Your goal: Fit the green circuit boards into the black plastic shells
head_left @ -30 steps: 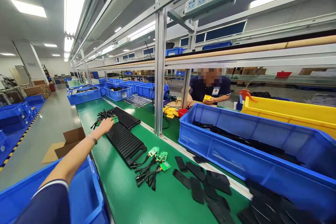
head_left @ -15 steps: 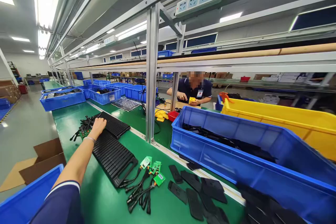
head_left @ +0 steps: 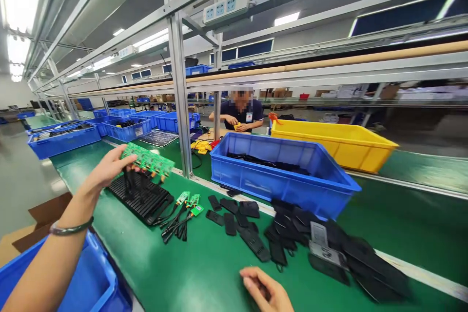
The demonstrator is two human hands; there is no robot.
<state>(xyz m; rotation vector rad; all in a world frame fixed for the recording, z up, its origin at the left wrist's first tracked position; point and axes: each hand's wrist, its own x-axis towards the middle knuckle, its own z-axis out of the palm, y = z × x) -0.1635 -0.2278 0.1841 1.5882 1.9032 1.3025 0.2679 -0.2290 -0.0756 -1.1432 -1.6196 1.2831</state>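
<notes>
My left hand (head_left: 106,169) is raised above the green bench and grips a strip of green circuit boards (head_left: 148,159) with black cables hanging under it. Directly below lies a black ribbed tray (head_left: 141,196). Three small green boards with black cables (head_left: 183,209) lie next to the tray. My right hand (head_left: 268,291) shows at the bottom edge, fingers loosely curled and holding nothing, close to a spread of flat black plastic covers (head_left: 252,219). More black covers (head_left: 351,258) are heaped to the right.
A blue bin (head_left: 281,183) with black parts stands behind the covers, a yellow bin (head_left: 329,144) beyond it. A metal post (head_left: 183,107) rises mid-bench. A co-worker (head_left: 239,114) sits opposite. Another blue bin (head_left: 87,282) is at my lower left; a cardboard box (head_left: 32,219) lies on the floor.
My left hand came back from the far cable pile and lifted a strip of green boards into the air. The view swung right, and my right hand came into sight.
</notes>
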